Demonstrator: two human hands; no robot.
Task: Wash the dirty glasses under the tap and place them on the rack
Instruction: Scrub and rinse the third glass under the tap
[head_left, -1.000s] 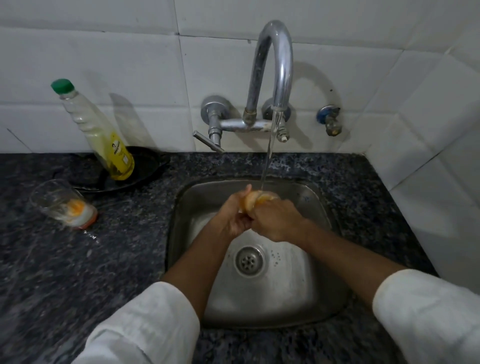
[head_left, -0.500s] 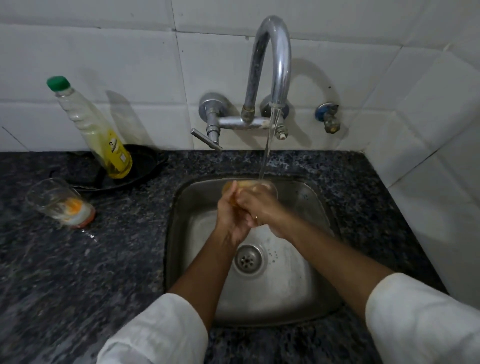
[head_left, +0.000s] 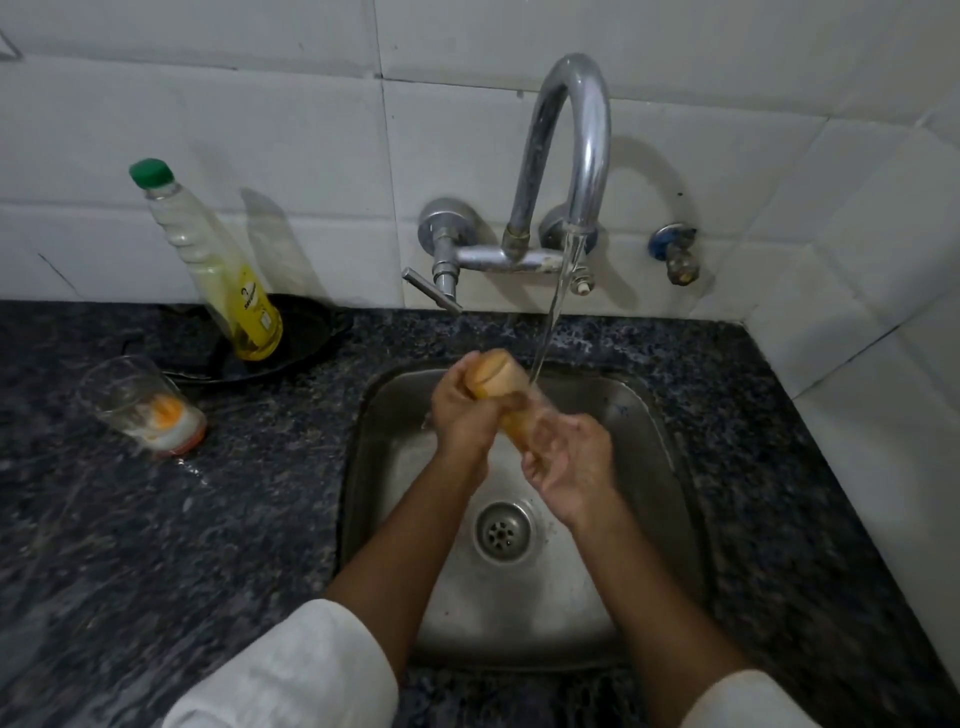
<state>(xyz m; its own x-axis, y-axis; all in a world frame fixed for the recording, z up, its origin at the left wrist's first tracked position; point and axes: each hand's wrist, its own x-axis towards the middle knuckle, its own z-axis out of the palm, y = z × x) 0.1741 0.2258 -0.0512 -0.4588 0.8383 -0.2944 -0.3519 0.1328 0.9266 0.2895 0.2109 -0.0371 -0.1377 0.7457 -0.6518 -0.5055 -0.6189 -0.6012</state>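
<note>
While water runs from curved chrome tap into square steel sink: orange-stained clear glass tilted over basin, long axis up-left to down-right. Left hand curled round upper end; right hand at lower end, fingers partly curled (grip unclear). Stream just right of glass. Glasses: two; second smeared tumbler on dark granite counter. Rack not visible.

One camera, worn on the head.
It looks down, close over the shiny steel sink, facing the white tiled wall.
</note>
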